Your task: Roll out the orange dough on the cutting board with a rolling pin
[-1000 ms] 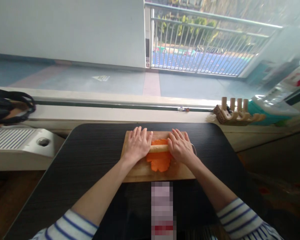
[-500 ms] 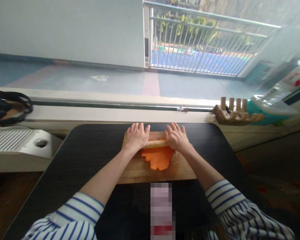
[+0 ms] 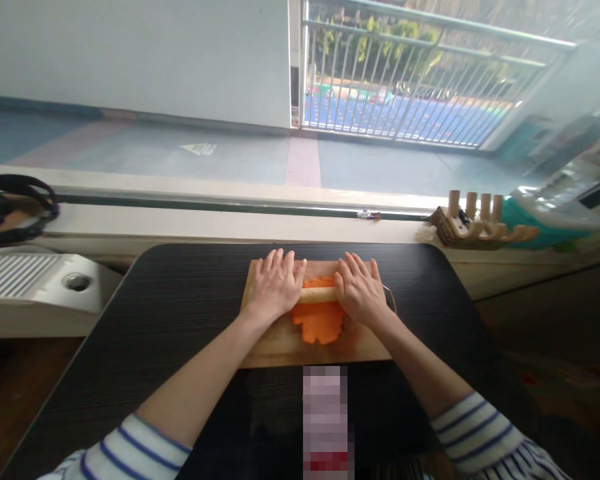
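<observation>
A wooden rolling pin (image 3: 318,295) lies crosswise on a flattened sheet of orange dough (image 3: 321,323), with dough showing on both its near and far sides. The dough rests on a wooden cutting board (image 3: 275,353). My left hand (image 3: 279,283) presses on the pin's left end, palm down and fingers stretched forward. Over the right end lies my right hand (image 3: 361,285), also flat with its fingers extended. Both ends of the pin are hidden under my palms. A metal handle (image 3: 390,299) at the board's right edge shows beside my right wrist.
The board sits on a dark table (image 3: 180,293) with rounded corners. Beyond it runs a window sill (image 3: 220,223), bearing a basket with wooden pieces (image 3: 465,230) and a teal container (image 3: 545,223) at the right. A white slatted unit (image 3: 35,283) stands left of the table.
My hands and the rolling pin have moved slightly towards me over the dough, so orange dough now shows beyond the pin. The camera view has shifted a little.
</observation>
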